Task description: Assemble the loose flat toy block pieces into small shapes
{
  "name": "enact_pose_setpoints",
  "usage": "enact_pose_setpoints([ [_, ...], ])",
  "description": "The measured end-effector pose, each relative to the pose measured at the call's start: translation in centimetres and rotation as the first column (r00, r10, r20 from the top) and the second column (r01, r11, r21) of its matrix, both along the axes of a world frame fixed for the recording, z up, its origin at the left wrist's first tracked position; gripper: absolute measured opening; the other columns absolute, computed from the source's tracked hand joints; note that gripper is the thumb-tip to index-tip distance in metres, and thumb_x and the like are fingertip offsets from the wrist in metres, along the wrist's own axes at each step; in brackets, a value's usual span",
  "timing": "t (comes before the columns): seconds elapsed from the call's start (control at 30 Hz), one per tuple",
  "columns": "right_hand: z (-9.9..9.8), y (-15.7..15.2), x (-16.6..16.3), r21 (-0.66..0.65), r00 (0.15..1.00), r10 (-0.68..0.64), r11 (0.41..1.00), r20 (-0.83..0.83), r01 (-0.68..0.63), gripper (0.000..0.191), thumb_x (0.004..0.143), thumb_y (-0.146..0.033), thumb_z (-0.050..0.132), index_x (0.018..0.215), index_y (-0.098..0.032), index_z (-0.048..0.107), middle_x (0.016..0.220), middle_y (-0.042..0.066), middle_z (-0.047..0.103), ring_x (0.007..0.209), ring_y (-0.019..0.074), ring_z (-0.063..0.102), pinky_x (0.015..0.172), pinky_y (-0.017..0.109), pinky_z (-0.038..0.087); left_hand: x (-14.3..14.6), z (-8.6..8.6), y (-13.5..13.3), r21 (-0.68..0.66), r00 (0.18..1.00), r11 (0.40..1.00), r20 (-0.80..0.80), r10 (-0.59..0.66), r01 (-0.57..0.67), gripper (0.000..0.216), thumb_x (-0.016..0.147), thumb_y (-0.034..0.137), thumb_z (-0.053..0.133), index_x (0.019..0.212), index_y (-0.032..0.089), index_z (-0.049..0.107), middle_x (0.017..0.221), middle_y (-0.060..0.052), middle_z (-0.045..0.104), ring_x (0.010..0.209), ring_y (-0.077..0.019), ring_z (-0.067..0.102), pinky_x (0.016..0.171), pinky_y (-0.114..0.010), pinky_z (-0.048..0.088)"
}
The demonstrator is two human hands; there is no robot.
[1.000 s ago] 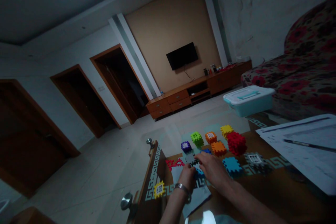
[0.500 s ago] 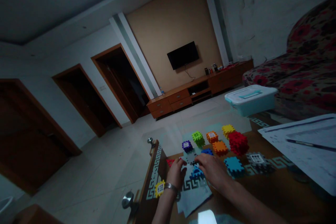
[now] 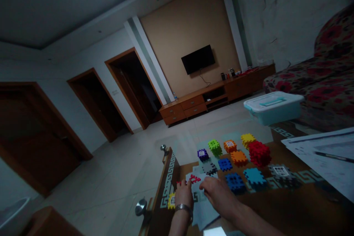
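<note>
Nothing legible — the block stickers [image 3: 202, 153] and papers [image 3: 326, 162] blur.

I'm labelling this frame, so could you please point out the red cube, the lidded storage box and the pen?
red cube [image 3: 259, 153], head view, on its front face.
lidded storage box [image 3: 273, 107], head view, on its pale lid.
pen [image 3: 333, 156], head view, mid-shaft, lying on papers.

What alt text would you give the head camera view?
Both hands, left hand and right hand, touch a red puzzle piece on white paper at a wooden table's edge, with colourful foam cubes beyond, in a dim living room.
</note>
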State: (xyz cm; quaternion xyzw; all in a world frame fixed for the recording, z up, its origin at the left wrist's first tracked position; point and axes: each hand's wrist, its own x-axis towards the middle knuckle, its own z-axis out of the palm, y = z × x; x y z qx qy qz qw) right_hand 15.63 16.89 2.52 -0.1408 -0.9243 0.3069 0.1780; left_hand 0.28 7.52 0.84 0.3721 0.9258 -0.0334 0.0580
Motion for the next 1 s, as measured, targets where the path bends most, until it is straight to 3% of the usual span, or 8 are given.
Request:
enact_pose_setpoints([
  [0.13, -1.0, -2.7, -0.8, 0.047, 0.989, 0.090, 0.994, 0.113, -0.096, 0.039, 0.084, -0.002, 0.048, 0.110, -0.018, 0.072, 0.114, 0.010, 0.071, 0.108, 0.0262, 0.064, 0.091, 0.032, 0.047, 1.5, -0.5, -2.8, 0.025, 1.000, 1.000, 0.011, 0.002, -0.003, 0.061, 0.079, -0.005, 0.034, 0.129, 0.019, 0.060, 0.131, -0.014, 0.060, 0.124, -0.0286, 0.052, 0.105, -0.041, 0.040],
  [0.3, -4.7, -4.5, -2.7, 0.142, 0.997, 0.073, 0.987, 0.022, -0.075, 0.039, 0.087, -0.005, 0.053, 0.120, -0.021, 0.066, 0.125, 0.009, 0.066, 0.113, 0.0264, 0.060, 0.095, 0.033, 0.044, 1.5, -1.3, -5.2, 0.132, 0.993, 0.990, 0.097, -0.069, 0.056, 0.066, 0.066, -0.009, 0.038, 0.116, 0.022, 0.068, 0.120, -0.008, 0.064, 0.116, -0.0204, 0.056, 0.099, -0.028, 0.042],
  [0.4, -6.3, -4.9, -4.0, 0.233, 1.000, 0.016, 0.972, 0.000, -0.015, 0.035, 0.085, -0.004, 0.057, 0.114, -0.020, 0.068, 0.118, 0.010, 0.068, 0.108, 0.0265, 0.060, 0.092, 0.034, 0.045, 0.5, -2.0, -6.4, 0.279, 0.978, 0.957, 0.161, -0.130, 0.081, 0.063, 0.066, -0.006, 0.038, 0.115, 0.021, 0.068, 0.114, -0.008, 0.065, 0.103, -0.0174, 0.062, 0.090, -0.025, 0.047],
  [0.53, -6.4, -5.1, -4.8, 0.302, 0.996, -0.043, 0.953, 0.072, 0.020, 0.030, 0.083, 0.000, 0.054, 0.100, -0.017, 0.072, 0.103, 0.011, 0.071, 0.101, 0.0257, 0.062, 0.083, 0.031, 0.045, -0.7, -2.8, -7.5, 0.464, 0.950, 0.885, 0.262, -0.167, 0.028, 0.055, 0.066, -0.002, 0.042, 0.112, 0.018, 0.067, 0.106, -0.009, 0.066, 0.086, -0.0175, 0.064, 0.079, -0.028, 0.051],
  [0.7, -5.3, -5.1, -3.8, 0.206, 0.982, -0.096, 0.977, 0.163, 0.062, 0.033, 0.086, -0.001, 0.044, 0.093, -0.015, 0.073, 0.103, 0.014, 0.071, 0.101, 0.0261, 0.063, 0.083, 0.031, 0.046, -0.1, -2.1, -7.4, 0.386, 0.965, 0.922, 0.230, -0.124, 0.027, 0.043, 0.070, 0.002, 0.044, 0.098, 0.021, 0.071, 0.113, -0.006, 0.065, 0.110, -0.0185, 0.058, 0.096, -0.028, 0.043],
  [0.87, -4.6, -4.6, -2.1, 0.171, 0.970, -0.057, 0.985, 0.236, 0.016, 0.030, 0.081, -0.003, 0.050, 0.090, -0.016, 0.075, 0.104, 0.014, 0.073, 0.103, 0.0281, 0.064, 0.088, 0.032, 0.045, 0.9, -1.2, -6.9, 0.281, 0.961, 0.960, 0.262, -0.087, 0.010, 0.039, 0.067, 0.000, 0.051, 0.095, 0.020, 0.071, 0.107, -0.005, 0.063, 0.103, -0.0191, 0.058, 0.088, -0.027, 0.043],
  [1.0, -3.6, -4.2, -0.8, 0.174, 0.943, -0.018, 0.984, 0.331, -0.042, 0.029, 0.077, -0.005, 0.056, 0.099, -0.009, 0.074, 0.107, 0.019, 0.072, 0.104, 0.0328, 0.064, 0.091, 0.036, 0.045, 1.2, -1.2, -6.7, 0.233, 0.951, 0.972, 0.298, -0.079, 0.008, 0.040, 0.066, -0.003, 0.057, 0.097, 0.018, 0.071, 0.108, -0.007, 0.061, 0.103, -0.0195, 0.057, 0.087, -0.026, 0.043],
])
